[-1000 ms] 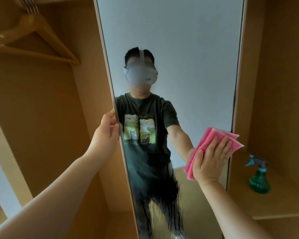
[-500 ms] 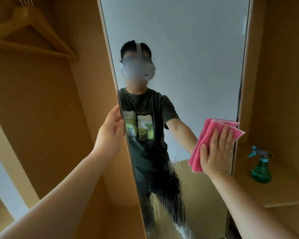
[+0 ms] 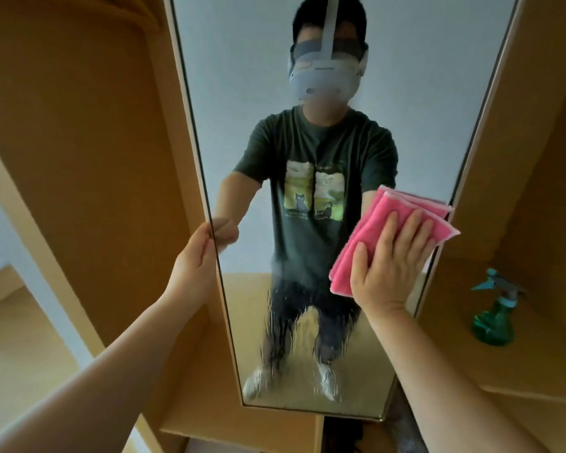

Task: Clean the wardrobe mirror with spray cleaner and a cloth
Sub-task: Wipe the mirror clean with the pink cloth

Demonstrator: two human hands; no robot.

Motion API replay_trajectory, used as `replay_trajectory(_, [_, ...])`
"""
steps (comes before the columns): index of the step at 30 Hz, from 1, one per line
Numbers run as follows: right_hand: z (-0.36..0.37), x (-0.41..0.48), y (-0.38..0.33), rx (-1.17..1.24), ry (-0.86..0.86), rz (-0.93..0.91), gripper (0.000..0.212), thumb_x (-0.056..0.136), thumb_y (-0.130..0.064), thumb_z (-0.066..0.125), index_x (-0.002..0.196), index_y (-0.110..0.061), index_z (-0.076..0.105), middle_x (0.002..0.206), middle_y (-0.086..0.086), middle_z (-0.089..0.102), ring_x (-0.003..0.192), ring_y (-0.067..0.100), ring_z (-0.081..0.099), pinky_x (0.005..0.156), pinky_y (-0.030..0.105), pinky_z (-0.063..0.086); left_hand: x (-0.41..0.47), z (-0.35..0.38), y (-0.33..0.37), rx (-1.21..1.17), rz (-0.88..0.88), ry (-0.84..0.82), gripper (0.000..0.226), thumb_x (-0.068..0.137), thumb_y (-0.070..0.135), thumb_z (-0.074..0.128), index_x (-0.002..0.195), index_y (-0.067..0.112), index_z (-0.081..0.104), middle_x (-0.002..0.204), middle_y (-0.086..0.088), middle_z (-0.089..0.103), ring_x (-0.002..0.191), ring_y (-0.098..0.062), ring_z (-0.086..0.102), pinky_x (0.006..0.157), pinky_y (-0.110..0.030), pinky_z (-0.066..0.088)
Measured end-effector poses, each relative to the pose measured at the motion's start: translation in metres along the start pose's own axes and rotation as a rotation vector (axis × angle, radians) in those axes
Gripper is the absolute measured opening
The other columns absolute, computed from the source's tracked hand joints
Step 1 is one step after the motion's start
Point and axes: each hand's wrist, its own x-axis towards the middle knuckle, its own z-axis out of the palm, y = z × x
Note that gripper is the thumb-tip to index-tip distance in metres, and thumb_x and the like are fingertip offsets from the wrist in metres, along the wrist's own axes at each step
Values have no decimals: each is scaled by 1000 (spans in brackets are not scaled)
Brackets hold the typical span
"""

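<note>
The left hand (image 3: pixel 195 256) gripped the left edge of the mirror (image 3: pixel 340 44), fingers curled round the frame and thumb on the near side, holding the door steady. The right hand (image 3: pixel 389 263) lay flat and spread, not closed round anything, pressing a folded pink cloth (image 3: pixel 386 217) against the glass near the mirror's right edge, about mid-height.

Below the cloth, streaks of cleaner (image 3: pixel 294 328) ran down the lower part of the mirror, most of them toward its lower middle and reaching almost to the bottom frame. The upper glass looked dry and free of runs.

To do this wipe well, the palm probably needed to keep even pressure so the whole pad met the glass, and the strokes should travel down into the wet band in overlapping passes, catching the drips before they dried into lines. The left hand's hold mattered, since a door that swung would ease the pressure.

Right of the mirror, the green spray bottle (image 3: pixel 492 318) stood on a wooden shelf (image 3: pixel 536 371), well apart from both hands.
</note>
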Motion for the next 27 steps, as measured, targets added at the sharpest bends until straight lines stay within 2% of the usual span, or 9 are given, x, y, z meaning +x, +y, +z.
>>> replay_trajectory(2, [2,0,1,14,20,-12,70,100,-45,27,154,-10,1,154,31,18,143,46,8,119,54,-1,-9,5,-2,31,0,18,43,103,11,29,131,33,52,117,16,65,112,0,59,96,-19,44])
replay_trajectory(5, [2,-1,1,25,41,-26,70,100,-45,29,154,-12,1,154,30,19,143,46,10,119,55,2,-16,8,-8,61,0,43,43,103,11,30,131,34,53,113,26,64,109,6,58,92,-14,44])
replay_trajectory(9, [2,-1,2,20,60,-38,69,100,-45,30,154,-9,7,154,30,20,143,46,12,118,57,6,-22,12,-23,3,-4,40,42,104,13,29,131,33,54,120,10,66,114,-8,60,102,-38,46])
replay_trajectory(13, [4,0,4,-13,101,-65,67,99,-44,32,152,-6,15,154,30,21,143,48,14,118,57,7,-21,14,-48,4,-8,93,37,103,19,34,132,30,55,121,8,64,114,-11,60,100,-45,48])
replay_trajectory(19, [10,2,6,-81,171,-84,66,99,-45,28,153,-7,17,156,28,18,144,47,14,118,54,5,-20,28,-74,-79,105,148,28,103,23,37,117,26,60,101,7,67,96,-10,64,83,-35,56])
replay_trajectory(22, [10,3,7,-93,180,-93,66,99,-46,27,153,-8,16,157,27,16,144,46,12,118,55,5,-23,37,-81,-113,148,215,28,102,23,38,101,35,64,88,15,68,83,0,62,70,-17,50])
replay_trajectory(24, [9,3,7,-98,182,-106,66,99,-46,28,153,-8,16,157,27,15,145,46,12,119,56,6,-25,39,-85,-106,181,237,30,102,23,39,98,38,64,86,21,67,80,6,61,64,-7,45])
replay_trajectory(25, [9,4,8,-98,186,-114,67,99,-46,28,153,-8,17,157,26,15,145,46,11,119,56,5,-26,39,-87,-102,198,243,29,103,23,39,101,38,64,89,22,68,83,6,61,66,-8,46])
replay_trajectory(27, [10,3,9,-105,188,-127,67,98,-46,28,153,-8,18,158,26,14,145,46,11,118,57,5,-25,39,-93,-107,221,245,28,103,25,37,109,33,64,95,14,70,89,-3,65,75,-23,52])
